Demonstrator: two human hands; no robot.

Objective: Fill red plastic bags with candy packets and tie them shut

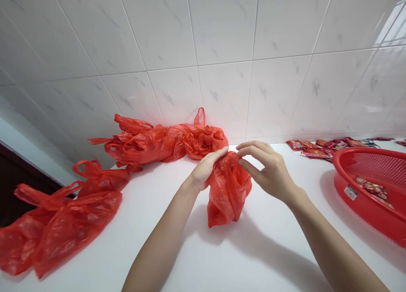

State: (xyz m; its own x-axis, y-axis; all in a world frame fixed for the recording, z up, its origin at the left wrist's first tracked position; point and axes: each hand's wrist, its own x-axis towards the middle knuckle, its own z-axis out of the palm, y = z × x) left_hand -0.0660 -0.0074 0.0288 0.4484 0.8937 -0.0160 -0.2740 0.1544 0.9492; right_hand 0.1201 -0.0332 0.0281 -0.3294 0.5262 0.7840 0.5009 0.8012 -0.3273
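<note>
The worktop (146,241) runs back to the tiled wall (222,29), which crosses the frame just above your hands. Your open room is the bare white surface at lower centre, between your forearms, and the strip left of your left arm. On the left side, the loose bags (76,228) crowd the worktop's edge; at upper left of centre, the bag pile (152,144) lies along the foot of the wall, its right end just behind your left hand (204,169). At the right edge, the basket (344,186) limits the room beside your right forearm, with packets (312,148) behind it near the wall.

The bag (226,194) is at the centre of the frame, between your two hands. Your left hand grips its upper left side, thumb on top, the other fingers hidden. Your right hand (266,169) is at its upper right, fingers bent and thumb at the top edge; you cannot tell whether it pinches the plastic.

The bag's long axis runs nearly upright in the frame, gathered end up, a corner pointing to lower left.
</note>
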